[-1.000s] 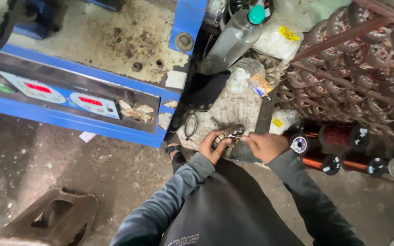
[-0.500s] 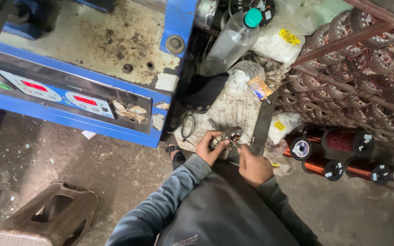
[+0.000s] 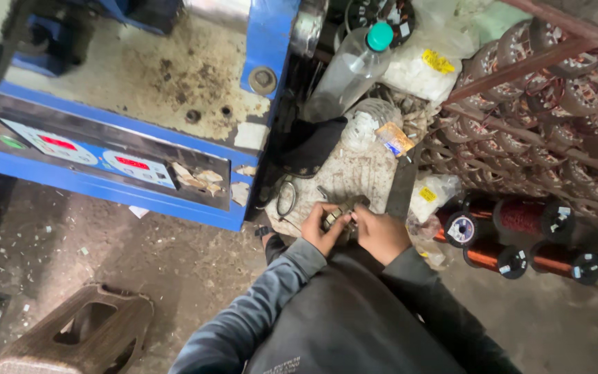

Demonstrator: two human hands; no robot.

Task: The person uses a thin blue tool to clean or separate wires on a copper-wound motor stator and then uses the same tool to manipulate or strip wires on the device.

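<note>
Grimy concrete floor (image 3: 140, 256) is spreading under everything, littered with scraps. Taking the blue machine (image 3: 126, 125) as the marker: it is filling the upper left of the head view, its stained top plate sitting above a dark front panel with two small red displays. Just right of the blue machine, a low cloth-covered worktop (image 3: 354, 180) is carrying the clutter. A clear plastic bottle (image 3: 351, 69) with a teal cap is leaning against the machine's right edge, and white plastic bags (image 3: 420, 66) with yellow labels are lying just beyond it. A dark flat bar (image 3: 403, 187) is resting on the cloth further right of the machine. Well to the right of the machine, a rusty rack (image 3: 541, 111) is holding rows of copper windings, and below it spools of copper wire (image 3: 513, 235) are lying on their sides. Below the machine, on the floor, a worn brown stool (image 3: 77, 332) is standing.

The person is crouching just right of the machine's lower corner, grey sleeves reaching forward. The left hand (image 3: 321, 227) and the right hand (image 3: 381, 235) are meeting over the near edge of the cloth, both closed around a small metal part (image 3: 340, 220); each grip is clamped on it from its own side, fingers curling over it. Most of the part is hidden between the hands, so its shape is hard to tell.
</note>
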